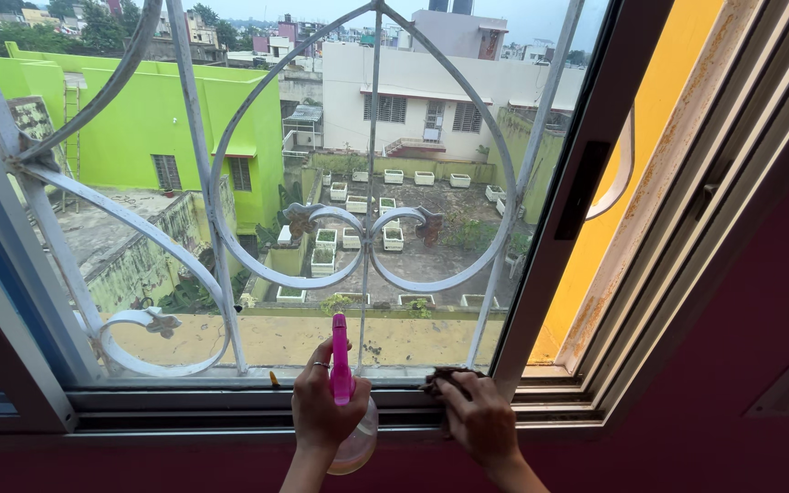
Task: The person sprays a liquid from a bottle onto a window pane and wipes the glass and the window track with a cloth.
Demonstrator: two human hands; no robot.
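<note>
Two hands busy | left hand (324, 408) clamped round clear spray bottle with pink nozzle (341, 363), upright, nozzle windowward | right hand (477, 415) flat, pressing dark brown cloth (445, 375) beneath fingertips onto grey window track (184, 402)

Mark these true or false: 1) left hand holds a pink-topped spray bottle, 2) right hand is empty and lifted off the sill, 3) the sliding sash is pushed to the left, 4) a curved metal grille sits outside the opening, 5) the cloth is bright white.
1. True. The left hand grips the spray bottle with its pink nozzle pointing up.
2. False. The right hand presses a cloth onto the window track.
3. False. The sliding sash stands to the right of the opening.
4. True. The white scrolled grille spans the opening.
5. False. The cloth looks dark brown.
</note>
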